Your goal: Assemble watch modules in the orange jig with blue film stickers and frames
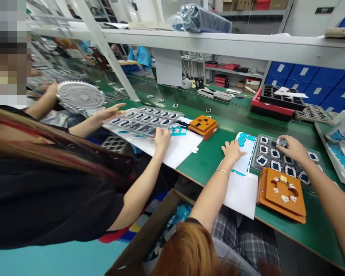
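My left hand (pixel 232 151), with a thin bracelet on its wrist, rests on a white sheet with blue stickers (pixel 248 155). Its fingers are apart and bent down onto the sheet. Over the far edge of a clear plastic tray (pixel 257 165), my right hand (pixel 293 148) pinches a small white-framed part (pixel 282 142). Similar parts with dark centres fill several pockets of this tray. Nearer to me, an orange fixture (pixel 284 193) overlaps the tray's front edge, with a curved cutout and small white pieces on top. White paper (pixel 241 197) lies under the sticker sheet.
On my left, a co-worker's hands (pixel 162 138) are at another clear tray (pixel 146 117) beside a second orange fixture (pixel 204 125). A round fan (pixel 80 96) stands there. Black and red trays (pixel 276 101) sit at the back right. An open cardboard box (pixel 149 230) is below.
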`<state>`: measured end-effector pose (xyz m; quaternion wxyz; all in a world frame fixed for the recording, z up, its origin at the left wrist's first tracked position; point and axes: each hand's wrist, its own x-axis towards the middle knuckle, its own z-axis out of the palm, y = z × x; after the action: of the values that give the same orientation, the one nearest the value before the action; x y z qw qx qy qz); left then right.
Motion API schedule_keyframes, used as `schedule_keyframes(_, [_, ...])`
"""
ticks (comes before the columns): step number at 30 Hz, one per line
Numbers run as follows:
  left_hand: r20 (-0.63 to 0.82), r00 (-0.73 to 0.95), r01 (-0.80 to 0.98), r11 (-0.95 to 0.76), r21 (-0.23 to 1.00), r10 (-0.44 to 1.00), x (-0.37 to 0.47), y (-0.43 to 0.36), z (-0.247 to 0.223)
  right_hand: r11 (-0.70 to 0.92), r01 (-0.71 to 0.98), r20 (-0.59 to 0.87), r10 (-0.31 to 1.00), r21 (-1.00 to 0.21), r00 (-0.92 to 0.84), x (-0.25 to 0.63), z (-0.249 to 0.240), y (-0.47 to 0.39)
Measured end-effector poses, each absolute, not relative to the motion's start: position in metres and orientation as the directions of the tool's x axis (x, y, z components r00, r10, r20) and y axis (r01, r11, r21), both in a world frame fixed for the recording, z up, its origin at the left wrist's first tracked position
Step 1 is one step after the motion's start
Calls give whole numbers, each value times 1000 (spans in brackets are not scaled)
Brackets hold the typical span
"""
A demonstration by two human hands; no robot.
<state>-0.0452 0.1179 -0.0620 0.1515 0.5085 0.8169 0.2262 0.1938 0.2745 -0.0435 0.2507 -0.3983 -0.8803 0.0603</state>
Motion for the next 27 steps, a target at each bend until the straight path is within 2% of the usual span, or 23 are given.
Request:
schedule_keyframes(6, [139, -405, 758, 248, 603, 904, -51, 119, -59, 753, 626, 482, 634, -203, -605, 199, -60, 252])
schedule_keyframes(10, [270, -327, 779, 96, 620, 906, -53, 122, -61, 822, 531, 533, 549, -206, -644, 209, -54, 220])
schedule_keyframes(13, [372, -216, 825, -35, 564, 903, -50, 122, -62, 907, 354, 554, 420, -229, -719, 203, -44, 198])
schedule_keyframes(15, [431, -136, 855, -114, 505, 892, -47, 120, -62, 935, 295, 518, 355, -197, -778, 194, -39, 188])
schedule_keyframes(19, [490, 24, 888, -244, 391, 871, -39, 114, -61, 920, 386, 473, 368, -64, -800, 176, -39, 183])
schedule_keyframes(27, [508, 243, 893, -395, 214, 826, -31, 105, -58, 922, 362, 466, 382, -135, -798, 173, -47, 186])
